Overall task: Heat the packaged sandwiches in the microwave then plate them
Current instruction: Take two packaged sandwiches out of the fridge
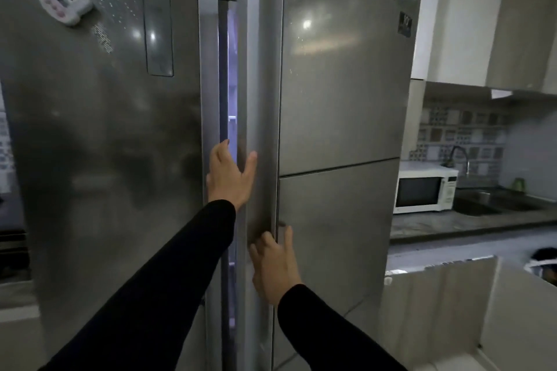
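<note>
A silver side-by-side fridge fills the view. Its right door stands slightly ajar, and a lit strip of the interior shows in the gap. My left hand holds that door's inner edge, fingers in the gap and thumb on the vertical handle strip. Lower down, my right hand hooks its fingers into the groove beside the same strip. A white microwave stands on the counter at the right, door closed. No packaged sandwiches or plate are in view.
The fridge's left door carries a white magnet and a panel. Right of the microwave lie a sink and tap. A pale glossy counter stands at the lower right, with wall cabinets above.
</note>
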`<state>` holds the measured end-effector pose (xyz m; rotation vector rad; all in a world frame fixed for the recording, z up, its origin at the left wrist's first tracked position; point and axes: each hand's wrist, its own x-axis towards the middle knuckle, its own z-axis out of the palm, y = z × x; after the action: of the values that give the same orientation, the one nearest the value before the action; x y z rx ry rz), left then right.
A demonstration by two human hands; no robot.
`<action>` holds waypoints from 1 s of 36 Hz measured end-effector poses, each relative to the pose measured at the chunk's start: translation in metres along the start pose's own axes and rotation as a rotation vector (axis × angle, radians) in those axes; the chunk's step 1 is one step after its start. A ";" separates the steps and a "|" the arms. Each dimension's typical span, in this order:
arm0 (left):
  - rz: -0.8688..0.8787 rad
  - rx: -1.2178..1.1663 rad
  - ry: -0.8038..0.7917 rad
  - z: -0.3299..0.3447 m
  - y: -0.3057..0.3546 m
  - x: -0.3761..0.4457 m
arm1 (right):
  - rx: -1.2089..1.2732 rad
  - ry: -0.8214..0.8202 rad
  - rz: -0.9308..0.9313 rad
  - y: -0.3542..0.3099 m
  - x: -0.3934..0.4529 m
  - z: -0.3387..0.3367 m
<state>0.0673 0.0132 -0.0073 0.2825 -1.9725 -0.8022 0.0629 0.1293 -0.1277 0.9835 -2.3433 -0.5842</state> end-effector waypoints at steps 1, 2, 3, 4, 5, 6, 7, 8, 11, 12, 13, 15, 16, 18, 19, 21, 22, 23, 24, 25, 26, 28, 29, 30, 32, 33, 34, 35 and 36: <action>-0.038 -0.044 -0.033 0.002 0.004 -0.008 | 0.035 0.024 0.015 0.004 -0.009 -0.001; -0.058 -0.080 -0.058 0.004 0.009 -0.017 | 0.091 0.044 0.037 0.007 -0.018 -0.002; -0.070 -0.107 -0.083 0.007 0.013 -0.025 | 0.151 0.061 0.057 0.010 -0.029 -0.005; -0.075 -0.121 -0.110 0.009 0.018 -0.034 | 0.203 0.070 0.077 0.014 -0.040 -0.010; -0.070 -0.135 -0.134 0.012 0.024 -0.042 | 0.255 0.081 0.094 0.018 -0.052 -0.012; -0.059 -0.156 -0.149 0.014 0.031 -0.050 | 0.298 0.098 0.111 0.021 -0.065 -0.013; -0.045 -0.186 -0.155 0.016 0.038 -0.060 | 0.323 0.127 0.136 0.025 -0.078 -0.014; -0.038 -0.221 -0.156 0.018 0.046 -0.068 | 0.316 0.182 0.173 0.028 -0.088 -0.012; -0.006 -0.261 -0.165 0.025 0.069 -0.096 | 0.283 0.397 0.299 0.036 -0.118 0.004; 0.011 -0.222 -0.156 0.026 0.077 -0.105 | 0.309 0.440 0.322 0.039 -0.127 0.008; 0.038 -0.172 -0.143 0.028 0.084 -0.113 | 0.335 0.487 0.341 0.043 -0.135 0.011; 0.110 -0.075 -0.127 0.032 0.097 -0.126 | 0.392 0.582 0.396 0.054 -0.151 0.010; 0.142 -0.031 -0.134 0.035 0.103 -0.131 | 0.416 0.609 0.431 0.060 -0.158 0.009; 0.206 0.038 -0.129 0.041 0.112 -0.141 | 0.450 0.620 0.501 0.070 -0.174 0.009; 0.242 0.056 -0.106 0.043 0.115 -0.144 | 0.482 0.609 0.537 0.075 -0.181 0.009; 0.323 0.061 -0.072 0.047 0.120 -0.149 | 0.544 0.544 0.614 0.085 -0.193 0.008; 0.370 0.071 -0.064 0.049 0.120 -0.150 | 0.559 0.523 0.653 0.090 -0.199 0.008; 0.415 0.094 -0.061 0.051 0.120 -0.149 | 0.575 0.525 0.692 0.094 -0.205 0.009; 0.452 0.123 -0.057 0.054 0.120 -0.149 | 0.611 0.537 0.725 0.098 -0.211 0.009; 0.481 0.150 -0.055 0.057 0.120 -0.148 | 0.675 0.533 0.755 0.102 -0.218 0.009; 0.500 0.173 -0.056 0.060 0.122 -0.148 | 0.738 0.500 0.784 0.107 -0.224 0.009; 0.538 0.215 -0.047 0.066 0.126 -0.151 | 0.833 0.416 0.854 0.116 -0.234 0.012; 0.564 0.231 -0.042 0.071 0.129 -0.153 | 0.869 0.415 0.894 0.121 -0.239 0.015; 0.592 0.243 -0.041 0.075 0.131 -0.155 | 0.902 0.440 0.934 0.125 -0.242 0.018; 0.640 0.251 -0.040 0.087 0.138 -0.162 | 0.968 0.493 1.026 0.133 -0.248 0.022; 0.657 0.264 -0.031 0.090 0.139 -0.164 | 1.006 0.508 1.073 0.135 -0.248 0.022; 0.674 0.270 -0.023 0.097 0.144 -0.168 | 1.024 0.517 1.125 0.140 -0.251 0.024; 0.691 0.283 -0.012 0.102 0.149 -0.171 | 1.039 0.519 1.170 0.145 -0.254 0.026; 0.708 0.298 -0.006 0.107 0.154 -0.174 | 1.047 0.528 1.202 0.150 -0.257 0.027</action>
<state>0.0869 0.2617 -0.0650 -0.2461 -1.9941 -0.0539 0.1221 0.4221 -0.1412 -0.1203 -2.1266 1.2676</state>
